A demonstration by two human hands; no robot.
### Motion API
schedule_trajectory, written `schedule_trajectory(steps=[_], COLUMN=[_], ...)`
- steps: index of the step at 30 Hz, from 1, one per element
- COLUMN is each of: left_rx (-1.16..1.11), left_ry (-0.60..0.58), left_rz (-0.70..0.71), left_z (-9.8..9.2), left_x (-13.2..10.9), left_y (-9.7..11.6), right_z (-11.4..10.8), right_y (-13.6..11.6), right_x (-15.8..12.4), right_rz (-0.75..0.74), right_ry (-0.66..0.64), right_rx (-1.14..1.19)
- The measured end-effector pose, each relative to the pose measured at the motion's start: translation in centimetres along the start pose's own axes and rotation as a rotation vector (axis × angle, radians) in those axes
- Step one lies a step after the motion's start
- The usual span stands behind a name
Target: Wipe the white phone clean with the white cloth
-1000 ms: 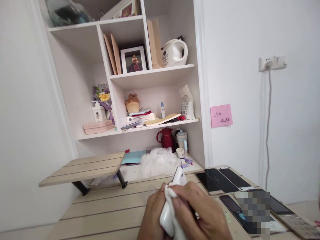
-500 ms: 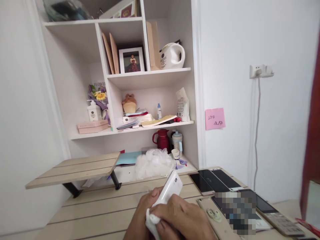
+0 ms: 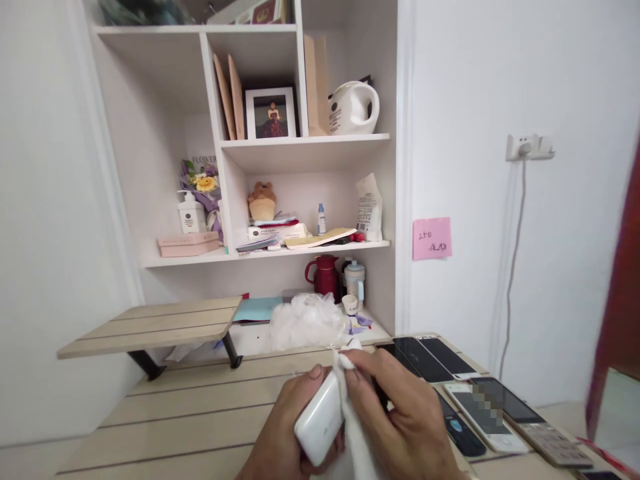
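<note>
My left hand (image 3: 285, 427) is wrapped round a white phone (image 3: 319, 421), thumb along its upper edge and smooth white back turned up. Pinched in my right hand (image 3: 407, 413) is a white cloth (image 3: 356, 437), pressed to the phone's right side near its far end. The cloth hangs down between the two hands. My right fingers and the cloth cover part of the phone. Just right of that hand, on the table, lie a dark phone (image 3: 463, 430) and a white phone (image 3: 477, 410).
More phones lie at the slatted table's (image 3: 200, 400) right, including a black-screened phone (image 3: 423, 359) and a gold keypad phone (image 3: 560, 441). A raised wooden stand (image 3: 160, 323) is at the left. Behind are crumpled white plastic (image 3: 307, 323), a red jug (image 3: 326, 277) and shelves (image 3: 305, 150).
My right hand and the cloth have moved from the phone's near end up toward its far end. The phone has been tilted, its near end now showing. The view has shifted slightly.
</note>
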State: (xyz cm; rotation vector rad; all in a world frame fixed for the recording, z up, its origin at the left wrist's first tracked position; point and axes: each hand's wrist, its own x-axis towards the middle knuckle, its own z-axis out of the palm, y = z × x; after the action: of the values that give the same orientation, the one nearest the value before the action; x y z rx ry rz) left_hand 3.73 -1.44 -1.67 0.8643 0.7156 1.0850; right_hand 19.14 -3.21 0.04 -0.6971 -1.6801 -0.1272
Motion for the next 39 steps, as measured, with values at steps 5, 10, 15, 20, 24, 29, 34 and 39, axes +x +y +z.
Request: schedule_trajectory(steps=[5,10,15,20,24,29,34,39], left_rx=[-0.099,-0.157,-0.05,-0.021,-0.063,-0.24,-0.201,-0.195], left_ry=[0.082,0.01,-0.056,-0.05,-0.064,-0.031,-0.012,0.065], left_rz=[0.004,0.035,0.072,0.027,-0.049,-0.185,-0.025,0.11], left_z=[-0.3,-0.5,-0.6,0.3,1.0,0.1,-1.4,-0.3], left_x=[0.3,0.1,-0.7,-1.0,-0.5,0.0,-0.4,-0.9], left_y=[-0.4,-0.4,0.1,0.3,0.0,-0.3,-0.6,-0.1], right_z=[1.3,1.4,0.5,-0.4,-0.4,0.9,1.8,1.6], right_y=[-1.0,-1.6,-1.7,-0.7,-0.3,-1.5,-2.0,-1.7], right_x=[-0.7,-0.7,-0.2,0.5,0.5,-0.6,-1.2,-0.9], right_rz=[-0.151,-0.195,-0.174,-0.034,0.034,-0.146,-0.266,-0.288], right_ry=[-0.212,-0.285,-0.26,-0.071,-0.006,-0.302,-0.245,-0.256], right_rx=[-0.019,-0.001,0.023,-0.009,-0.048,-0.033,-0.067,-0.074])
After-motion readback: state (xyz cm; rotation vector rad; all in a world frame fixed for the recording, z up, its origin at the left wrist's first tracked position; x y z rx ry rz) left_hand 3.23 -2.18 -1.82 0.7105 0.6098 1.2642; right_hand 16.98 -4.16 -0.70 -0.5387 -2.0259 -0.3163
